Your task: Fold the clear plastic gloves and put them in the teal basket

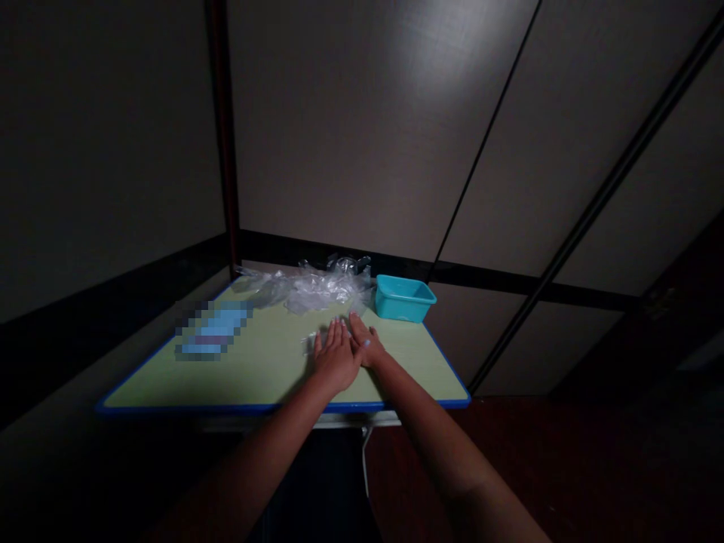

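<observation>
Both hands are near the middle of the table, close together with their inner edges touching or overlapping. My left hand (338, 357) lies palm down with its fingers stretched out and slightly apart. Beneath and just left of its fingers is a small piece of clear plastic (308, 343), mostly covered. My right hand (365, 343) is turned partly on its side, fingers extended away from me. Anything under its palm is hidden. Beyond the fingertips lies a loose heap of crumpled clear plastic bags (322, 289).
The light green table (254, 385) has a blue edge. A turquoise plastic basket (404, 309) stands at its back right corner. At the left is a pixelated blue flat item (218, 330). Panelled walls (351, 136) rise behind the table and along its left side.
</observation>
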